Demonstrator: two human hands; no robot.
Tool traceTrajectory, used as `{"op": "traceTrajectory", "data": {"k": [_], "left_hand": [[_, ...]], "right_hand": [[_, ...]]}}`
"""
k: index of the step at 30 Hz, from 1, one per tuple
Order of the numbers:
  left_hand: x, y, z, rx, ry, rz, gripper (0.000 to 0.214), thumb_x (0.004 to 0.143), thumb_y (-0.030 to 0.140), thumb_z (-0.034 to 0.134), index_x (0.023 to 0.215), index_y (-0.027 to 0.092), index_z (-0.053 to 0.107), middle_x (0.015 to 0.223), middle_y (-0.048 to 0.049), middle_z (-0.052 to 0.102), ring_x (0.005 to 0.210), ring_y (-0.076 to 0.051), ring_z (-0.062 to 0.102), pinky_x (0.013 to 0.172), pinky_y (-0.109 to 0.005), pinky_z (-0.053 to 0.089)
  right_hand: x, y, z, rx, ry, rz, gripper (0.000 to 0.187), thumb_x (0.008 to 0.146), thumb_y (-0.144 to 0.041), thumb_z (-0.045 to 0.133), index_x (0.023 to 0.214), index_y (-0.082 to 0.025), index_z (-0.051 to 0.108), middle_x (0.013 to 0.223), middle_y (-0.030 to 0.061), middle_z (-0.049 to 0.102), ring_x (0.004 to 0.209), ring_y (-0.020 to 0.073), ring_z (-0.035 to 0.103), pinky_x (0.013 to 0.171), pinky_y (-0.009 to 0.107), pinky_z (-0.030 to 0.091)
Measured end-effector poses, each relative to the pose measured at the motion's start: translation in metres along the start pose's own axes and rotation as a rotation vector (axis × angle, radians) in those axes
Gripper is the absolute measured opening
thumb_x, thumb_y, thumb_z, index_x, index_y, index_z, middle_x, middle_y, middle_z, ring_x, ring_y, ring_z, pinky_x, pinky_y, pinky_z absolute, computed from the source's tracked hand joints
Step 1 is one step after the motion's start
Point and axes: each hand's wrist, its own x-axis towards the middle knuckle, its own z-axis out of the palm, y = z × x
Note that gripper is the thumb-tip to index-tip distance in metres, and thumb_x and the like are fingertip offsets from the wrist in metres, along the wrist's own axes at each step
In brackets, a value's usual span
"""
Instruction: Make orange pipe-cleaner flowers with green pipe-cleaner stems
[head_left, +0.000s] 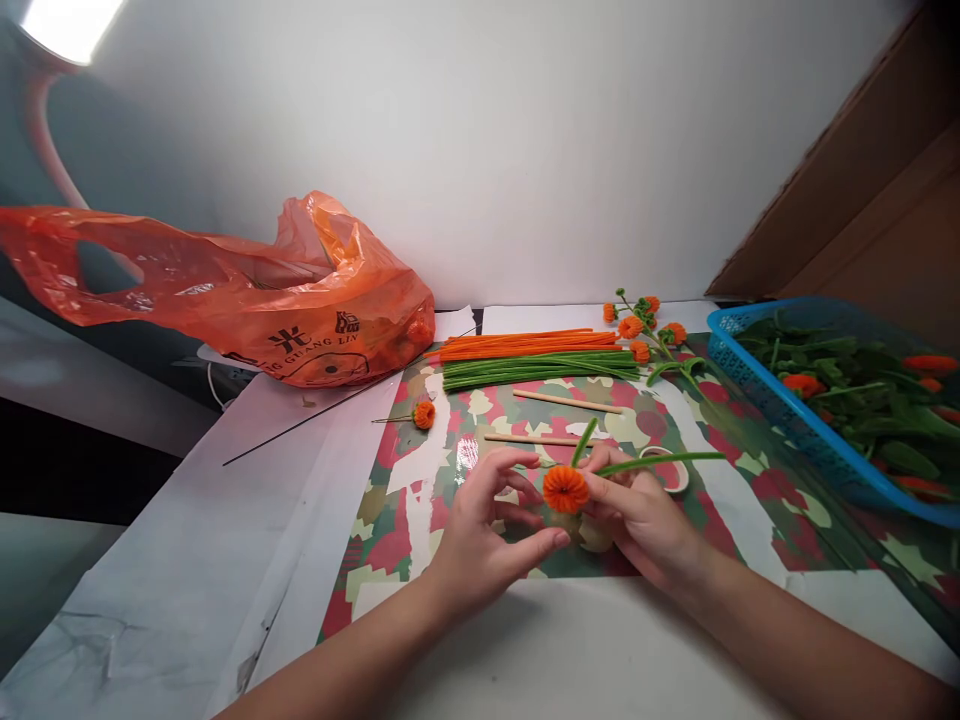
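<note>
An orange pipe-cleaner flower (565,489) with green stems (654,461) sticking up and to the right sits between my two hands. My right hand (643,516) is closed around the flower's base and stems. My left hand (489,523) reaches in from the left, thumb and fingers curved and parted, fingertips touching or nearly touching the flower head. Both hands hover over a red, green and cream patterned mat (420,500).
Bundles of orange (525,345) and green pipe cleaners (536,369) lie at the mat's far edge, beside finished flowers (645,330). Two wooden sticks (566,401), a small orange bud on wire (424,414), a tape roll (671,468), an orange plastic bag (300,300) and a blue basket (840,400).
</note>
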Motion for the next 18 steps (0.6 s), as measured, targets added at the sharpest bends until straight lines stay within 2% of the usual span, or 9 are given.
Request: {"op": "traceTrajectory", "data": {"k": [2, 4, 8, 11, 15, 18], "left_hand": [[0.000, 0.001, 0.001, 0.085, 0.023, 0.135, 0.049, 0.071, 0.019, 0.075, 0.113, 0.030, 0.054, 0.110, -0.0039, 0.048, 0.078, -0.011, 0.054, 0.059, -0.023, 0.059], [0.001, 0.001, 0.000, 0.147, 0.014, 0.214, 0.047, 0.070, 0.020, 0.076, 0.113, 0.029, 0.057, 0.105, -0.0039, 0.049, 0.074, -0.011, 0.054, 0.056, -0.021, 0.057], [0.003, 0.002, -0.006, 0.219, -0.054, 0.275, 0.042, 0.071, 0.025, 0.077, 0.110, 0.026, 0.063, 0.091, -0.0045, 0.055, 0.076, -0.015, 0.056, 0.055, -0.021, 0.052], [0.006, 0.002, -0.012, 0.224, -0.128, 0.295, 0.042, 0.069, 0.032, 0.078, 0.109, 0.024, 0.067, 0.082, -0.0038, 0.058, 0.069, -0.014, 0.055, 0.057, -0.024, 0.048], [0.010, 0.004, -0.019, 0.256, -0.207, 0.314, 0.040, 0.070, 0.041, 0.076, 0.104, 0.021, 0.070, 0.063, 0.0003, 0.055, 0.056, -0.012, 0.047, 0.053, -0.023, 0.040], [0.012, 0.005, -0.020, 0.297, -0.212, 0.342, 0.038, 0.070, 0.044, 0.075, 0.099, 0.020, 0.072, 0.057, 0.0014, 0.054, 0.053, -0.011, 0.045, 0.051, -0.023, 0.038]], "right_hand": [[0.001, 0.002, 0.002, 0.157, -0.039, 0.175, 0.028, 0.064, -0.034, 0.080, 0.065, -0.019, 0.057, 0.062, -0.0031, 0.064, 0.058, 0.0111, 0.058, 0.054, 0.022, 0.043], [0.000, 0.005, 0.004, 0.230, -0.068, 0.261, 0.027, 0.062, -0.032, 0.082, 0.065, -0.017, 0.059, 0.066, -0.0010, 0.066, 0.062, 0.0121, 0.060, 0.055, 0.022, 0.045], [-0.003, 0.009, 0.007, 0.258, -0.173, 0.313, 0.023, 0.063, -0.027, 0.081, 0.065, -0.015, 0.061, 0.067, 0.0000, 0.066, 0.060, 0.0108, 0.059, 0.056, 0.022, 0.046], [-0.004, 0.009, 0.006, 0.248, -0.194, 0.344, 0.021, 0.063, -0.023, 0.080, 0.066, -0.016, 0.061, 0.068, -0.0007, 0.066, 0.061, 0.0113, 0.061, 0.060, 0.023, 0.048], [-0.003, 0.010, 0.004, 0.271, -0.218, 0.389, 0.021, 0.062, -0.018, 0.080, 0.066, -0.016, 0.059, 0.066, -0.0026, 0.064, 0.062, 0.0109, 0.062, 0.062, 0.023, 0.048], [-0.004, 0.010, 0.004, 0.276, -0.271, 0.404, 0.020, 0.064, -0.018, 0.078, 0.065, -0.016, 0.058, 0.063, -0.0032, 0.063, 0.058, 0.0090, 0.060, 0.060, 0.022, 0.047]]}}
